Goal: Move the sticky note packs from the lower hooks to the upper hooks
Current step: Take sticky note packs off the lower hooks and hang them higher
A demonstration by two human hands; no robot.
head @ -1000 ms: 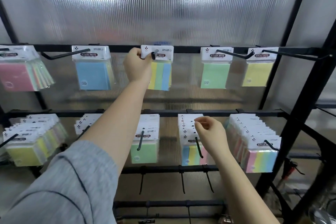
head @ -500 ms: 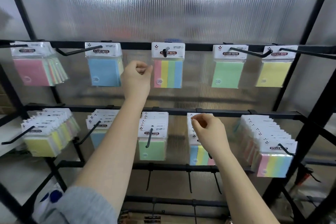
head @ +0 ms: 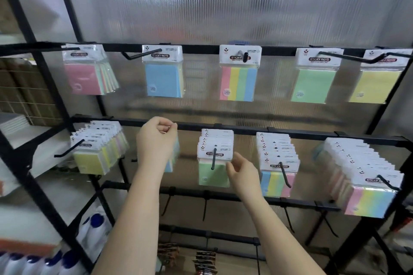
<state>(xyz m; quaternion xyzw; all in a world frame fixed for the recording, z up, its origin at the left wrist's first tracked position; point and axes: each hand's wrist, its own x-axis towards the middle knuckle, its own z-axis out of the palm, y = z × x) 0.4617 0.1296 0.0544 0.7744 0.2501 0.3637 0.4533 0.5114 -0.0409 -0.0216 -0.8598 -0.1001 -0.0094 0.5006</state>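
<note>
Sticky note packs hang on two black rails. The upper hooks carry pink packs [head: 82,78], a blue pack [head: 164,79], a striped pack [head: 238,83], a green pack [head: 312,86] and a yellow pack [head: 377,86]. The lower hooks carry rows of yellow packs [head: 89,162], green packs [head: 212,175] and striped packs [head: 277,183] [head: 368,200]. My left hand [head: 156,143] is curled in front of the lower blue packs [head: 175,156], hiding their tops; whether it grips one is unclear. My right hand [head: 242,175] has loose fingers at the right edge of the front green pack.
A ribbed translucent panel [head: 223,6] backs the black rack [head: 245,130]. Bare hooks [head: 204,210] hang from a lower rail. White bottles with blue caps [head: 93,227] stand at the bottom left, beside shelves [head: 20,131] on the left.
My left hand dropped from beside the upper striped pack to the lower blue packs. My right hand moved left from the striped packs to the green packs. The view shifted left.
</note>
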